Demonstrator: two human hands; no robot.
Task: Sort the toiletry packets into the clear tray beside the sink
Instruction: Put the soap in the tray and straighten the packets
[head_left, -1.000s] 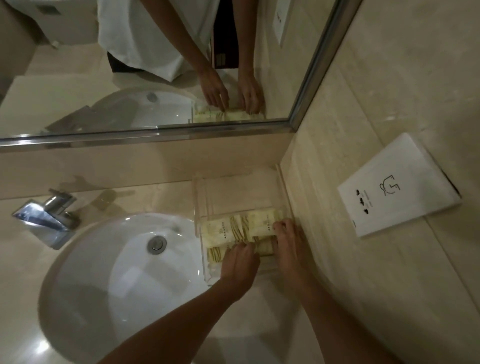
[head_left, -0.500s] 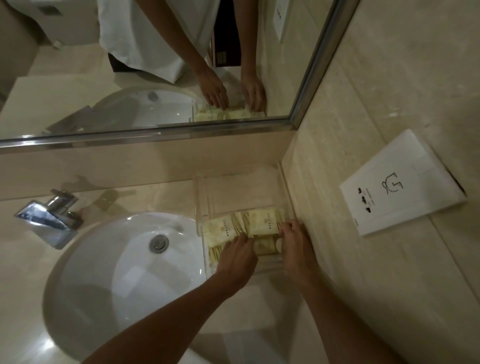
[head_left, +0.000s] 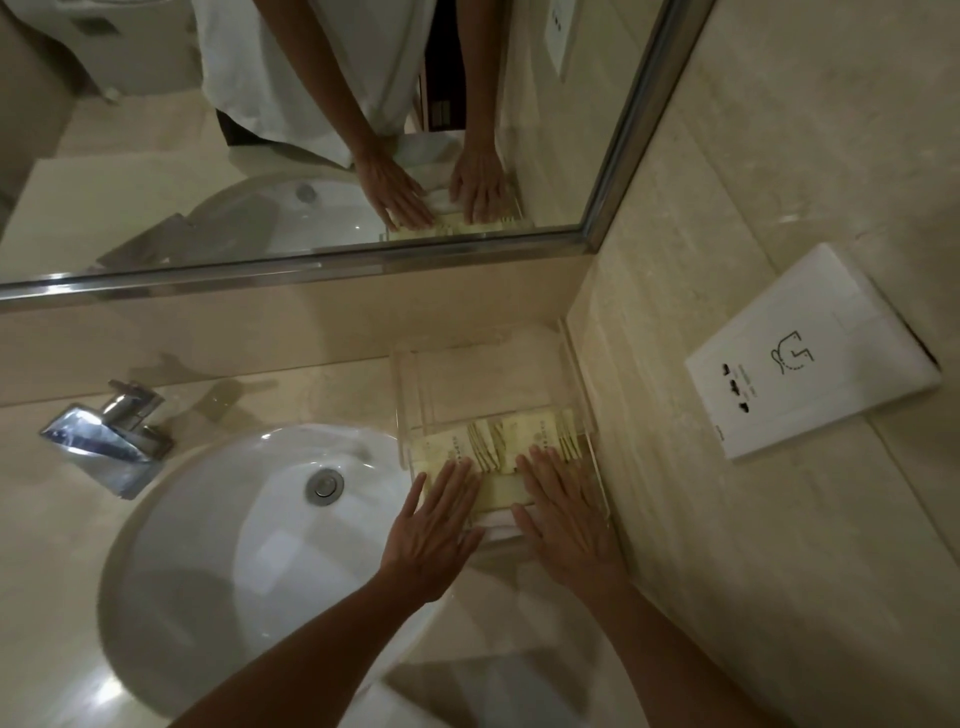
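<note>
1. The clear tray (head_left: 582, 379) sits on the beige tabletop (head_left: 337, 400), between the white sink (head_left: 223, 519) and the side wall, its far half bare.
2. The pale yellow toiletry packets (head_left: 524, 434) lie in the tray's near half, side by side and partly overlapping.
3. The left hand (head_left: 431, 535) lies flat, fingers (head_left: 457, 483) straight and slightly spread, their tips resting on the left packets; it grips nothing.
4. The right hand (head_left: 563, 519) lies flat likewise, straight fingers on the right packets, gripping nothing.
5. A chrome faucet (head_left: 104, 436) stands left of the sink.
6. The mirror (head_left: 291, 130) above reflects both hands.
7. A white wall panel (head_left: 810, 358) carries small icons.
</note>
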